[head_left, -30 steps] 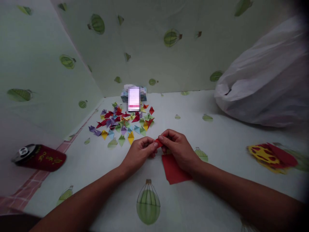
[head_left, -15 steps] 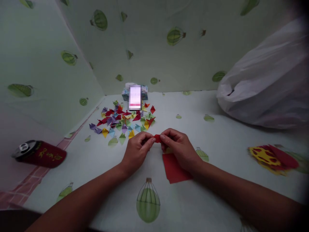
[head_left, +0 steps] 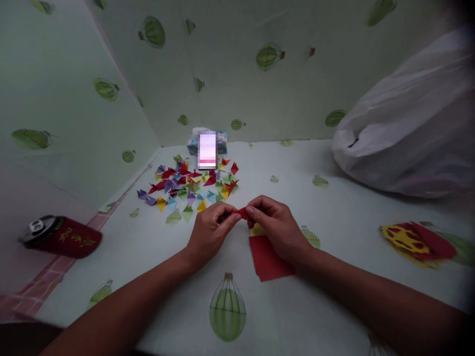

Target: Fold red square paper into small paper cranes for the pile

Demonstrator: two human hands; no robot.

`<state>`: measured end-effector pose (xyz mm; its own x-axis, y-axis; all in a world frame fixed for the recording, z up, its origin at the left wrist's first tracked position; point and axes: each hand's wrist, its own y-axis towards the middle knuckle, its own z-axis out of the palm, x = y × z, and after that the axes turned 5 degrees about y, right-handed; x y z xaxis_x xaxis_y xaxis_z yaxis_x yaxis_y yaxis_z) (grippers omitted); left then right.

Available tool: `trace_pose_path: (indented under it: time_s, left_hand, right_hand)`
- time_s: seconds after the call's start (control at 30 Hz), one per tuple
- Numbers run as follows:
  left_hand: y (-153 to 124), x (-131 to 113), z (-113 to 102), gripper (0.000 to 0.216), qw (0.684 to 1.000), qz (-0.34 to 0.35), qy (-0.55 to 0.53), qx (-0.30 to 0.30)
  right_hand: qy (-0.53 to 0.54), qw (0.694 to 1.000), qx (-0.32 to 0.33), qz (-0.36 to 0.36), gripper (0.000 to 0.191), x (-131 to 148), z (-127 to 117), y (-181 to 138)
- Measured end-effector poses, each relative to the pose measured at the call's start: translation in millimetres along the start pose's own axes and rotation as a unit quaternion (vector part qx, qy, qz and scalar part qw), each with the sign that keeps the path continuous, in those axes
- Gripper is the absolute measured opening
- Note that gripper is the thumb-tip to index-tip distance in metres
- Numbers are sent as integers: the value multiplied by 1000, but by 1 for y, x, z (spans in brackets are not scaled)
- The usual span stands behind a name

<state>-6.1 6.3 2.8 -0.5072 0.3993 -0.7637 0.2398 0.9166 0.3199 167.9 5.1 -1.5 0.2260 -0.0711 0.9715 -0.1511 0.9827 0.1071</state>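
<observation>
So the step in hand looks like working a crease into a tiny bit of red paper. The left hand (head_left: 211,230) has one end pinched between thumb and curled fingers, the right hand (head_left: 280,225) has the other end pinched the same way, and the red paper piece (head_left: 243,213) sits right in the gap between the two grips. Too small and too covered to tell which fold it is, tbh.

My guess is the next move calls for fine thumb work: one side held steady while the other presses or turns the edge, without squashing the layers.

Just nearer than the pinch, partly under the right hand, there's a flat red sheet (head_left: 269,262), with a bit of yellow paper (head_left: 257,230) poking out at its far edge. Can't tell if the hand actually touches either. Beyond the grip and off to the left is a heap of small folded papers (head_left: 189,185) in loads of colors, well clear of the fingers.

Compared with half a second ago, both hands are in pretty much the same spot and both pinches are still on. The red piece looks narrower and more slanted now, where it showed a broader face then. A little more yellow shows under the right hand too.
</observation>
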Motion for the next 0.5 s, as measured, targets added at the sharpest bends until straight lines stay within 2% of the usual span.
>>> trace_pose_path:
  time_s: [0.13,0.23,0.33,0.5]
  left_hand:
    - [-1,1,0,12,999,-20,-49,-14]
    - [-1,1,1,12,997,-3,-68,-24]
    - [-2,0,0,2,998,35,-36,-29]
    - [-2,-1,-1,2,998,59,8,-33]
  right_hand:
    - [-5,1000,-4,5,17,0,1,-1]
    - [-8,1000,-9,0,17,1,2,-3]
    - [-12,1000,-14,-7,17,0,4,-4]
    - [-24,1000,-16,-7,16,-1,6,-5]
